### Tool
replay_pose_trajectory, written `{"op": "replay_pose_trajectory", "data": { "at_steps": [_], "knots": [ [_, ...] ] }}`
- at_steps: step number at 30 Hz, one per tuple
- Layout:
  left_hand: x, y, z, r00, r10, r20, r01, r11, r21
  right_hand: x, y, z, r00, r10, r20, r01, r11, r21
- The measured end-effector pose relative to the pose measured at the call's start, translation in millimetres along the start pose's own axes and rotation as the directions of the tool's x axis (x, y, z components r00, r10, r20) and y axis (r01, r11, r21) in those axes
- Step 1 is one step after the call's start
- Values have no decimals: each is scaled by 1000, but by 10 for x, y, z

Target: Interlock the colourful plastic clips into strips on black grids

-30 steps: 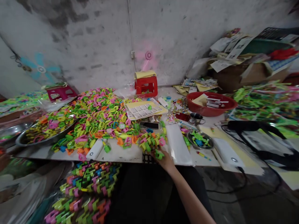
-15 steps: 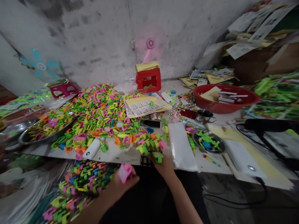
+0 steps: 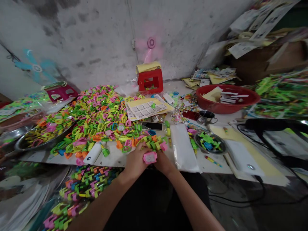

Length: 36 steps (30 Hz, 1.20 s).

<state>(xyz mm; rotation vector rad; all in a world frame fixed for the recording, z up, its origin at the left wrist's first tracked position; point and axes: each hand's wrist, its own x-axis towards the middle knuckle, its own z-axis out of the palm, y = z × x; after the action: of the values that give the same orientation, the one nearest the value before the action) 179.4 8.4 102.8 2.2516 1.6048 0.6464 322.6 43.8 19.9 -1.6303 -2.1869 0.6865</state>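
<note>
One table point(image 3: 116, 156): pale-topped, with a broad heap of bright plastic pieces point(image 3: 101, 109) over its left and middle; a red basin point(image 3: 227, 108) stands at the right.
Room: we face a grey, stained wall point(image 3: 103, 38), a pink fan point(image 3: 151, 42) above a red stool point(image 3: 141, 80), a blue fan point(image 3: 37, 68) farther left.
Pink watch point(image 3: 149, 158): at the table's front edge, between the hands, near a coloured row of pieces point(image 3: 152, 142).
Left hand point(image 3: 136, 160): fingers closed on the pink watch.
Right hand point(image 3: 165, 163): beside it, fingers hidden; we cannot tell its grip.
Since half a second ago: the left hand has brought the pink watch from the lower left up to the right hand.
</note>
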Motion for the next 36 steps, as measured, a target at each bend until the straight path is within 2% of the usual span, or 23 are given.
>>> {"op": "replay_pose_trajectory", "data": {
  "at_steps": [3, 6, 10, 13, 17, 19, 21, 24, 26, 28, 29, 32, 34, 36],
  "knots": [
    [-7, -24, 29, 998, -35, -45, 33, 999, -41, -83, -11, -41, 1000, 10, 16, -10, 1000, 3],
    [-8, -72, 54, 998, -11, -67, 6, 997, -78, -124, -50, -29, 997, 73, -6, -73, 997, -31],
    [10, -138, 52, 996, 4, -85, -15, 992, -123, -64, -83, 22, 998, -10, 58, 13, 999, -51],
    [40, -138, 47, 998, 6, -59, -13, 992, -123, -11, -54, 36, 995, -61, 85, 64, 998, -24],
    [87, -59, 81, 999, -49, -13, 49, 999, 2, 1, 27, 72, 995, -90, 53, 88, 995, 38],
    [94, -24, 84, 999, -39, 7, 38, 999, 33, -8, 60, 106, 998, -59, 16, 58, 996, 63],
    [73, -9, 50, 1000, -11, 26, 11, 1000, -9, -43, 77, 119, 1000, -3, -16, 4, 997, 82],
    [-41, -5, -58, 1000, -25, -5, 23, 975, -221, -217, 46, 57, 998, 47, -48, -38, 986, 163],
    [-184, 7, -113, 998, -55, -14, 44, 903, -427, -440, -36, -10, 994, 67, -87, -42, 963, 266],
    [-367, 38, -106, 996, -84, 43, 94, 815, -573, -715, -170, -35, 988, 96, -122, -41, 920, 390],
    [-462, 60, -76, 993, -84, 84, 118, 791, -601, -854, -249, -19, 992, 77, -101, -21, 883, 468],
    [-697, 140, 52, 989, -17, 147, 96, 830, -550, -1191, -452, 146, 999, 27, -33, 3, 742, 671],
    [-767, 182, 93, 978, 68, 196, 36, 875, -483, -1311, -490, 283, 994, 92, -53, -24, 686, 727],
    [-744, 187, 50, 950, 144, 276, -13, 904, -427, -1331, -423, 348, 981, 176, -81, -57, 664, 746]
  ]
}}
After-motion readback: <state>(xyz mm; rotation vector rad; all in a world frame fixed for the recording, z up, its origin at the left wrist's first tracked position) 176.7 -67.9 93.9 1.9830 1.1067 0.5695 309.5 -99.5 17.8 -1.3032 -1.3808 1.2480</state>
